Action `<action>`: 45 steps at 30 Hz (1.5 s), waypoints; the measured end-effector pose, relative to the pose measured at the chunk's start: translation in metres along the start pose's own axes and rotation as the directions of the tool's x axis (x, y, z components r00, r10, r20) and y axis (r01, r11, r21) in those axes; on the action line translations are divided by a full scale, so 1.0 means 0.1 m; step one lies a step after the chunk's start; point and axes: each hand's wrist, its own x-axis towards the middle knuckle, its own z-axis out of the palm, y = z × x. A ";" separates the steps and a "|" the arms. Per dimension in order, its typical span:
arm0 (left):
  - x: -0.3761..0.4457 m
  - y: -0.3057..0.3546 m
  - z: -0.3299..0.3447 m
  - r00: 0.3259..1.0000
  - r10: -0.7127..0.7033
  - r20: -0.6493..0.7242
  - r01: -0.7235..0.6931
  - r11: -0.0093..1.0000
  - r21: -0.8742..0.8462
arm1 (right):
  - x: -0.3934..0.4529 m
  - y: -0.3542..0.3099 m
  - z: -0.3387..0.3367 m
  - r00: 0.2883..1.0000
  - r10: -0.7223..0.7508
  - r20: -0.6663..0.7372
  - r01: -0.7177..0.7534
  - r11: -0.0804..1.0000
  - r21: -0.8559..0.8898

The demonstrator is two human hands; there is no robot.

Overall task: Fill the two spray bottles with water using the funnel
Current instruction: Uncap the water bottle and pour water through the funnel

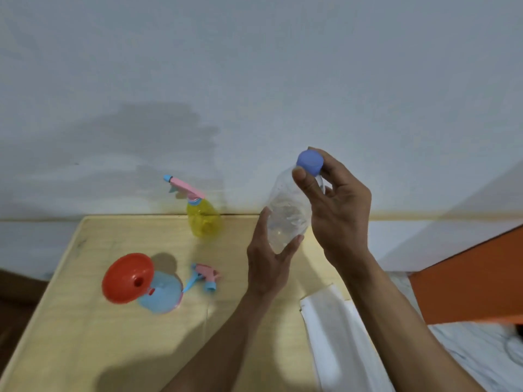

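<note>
While the water bottle (288, 210) is held up over the right half of the counter (85, 335), its long axis leans from the base at lower left to the cap (310, 162) at upper right, and that tilt is what the coming pour turns on. The left hand (268, 264) cups the base from below; the right hand (339, 205) is closed around the cap, thumb and fingers pinching it, so the cap looks due to come off first. Down and to the left of both hands, near the middle of the counter, the blue spray bottle (161, 295) stands open with the red funnel (127, 277) seated in its neck, the funnel bowl tipped leftward. The left hand is the nearer one to it, so the water bottle would have to travel left and swing its mouth down toward the funnel. At the far edge stands the yellow spray bottle (203, 219) with its sprayer on. A loose pink sprayer head (205, 277) lies just right of the blue spray bottle. A white cloth (336, 335) lies along the right edge.
</note>
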 end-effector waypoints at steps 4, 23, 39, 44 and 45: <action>-0.44 0.01 -0.35 1.000 -0.018 -0.005 0.018 0.999 -0.034 | -0.49 -0.16 0.10 0.999 0.030 0.012 -0.030 0.999 -0.013; -1.82 -0.40 -1.09 0.978 -0.194 0.071 0.197 0.980 -0.039 | -2.09 -0.14 0.27 0.994 0.111 0.023 -0.110 0.993 -0.033; -1.74 -0.20 -1.26 0.997 -0.021 0.074 0.030 0.991 -0.128 | -2.01 -0.41 0.02 0.984 -0.019 0.177 0.090 0.913 -0.398; -1.67 -0.04 -1.33 0.997 0.059 0.048 -0.050 0.985 -0.167 | -1.92 -0.50 -0.01 0.962 -0.082 0.259 0.217 0.804 -0.554; -1.67 -0.03 -1.34 0.997 0.064 0.040 -0.057 0.985 -0.160 | -1.90 -0.51 -0.02 0.955 -0.084 0.285 0.239 0.788 -0.568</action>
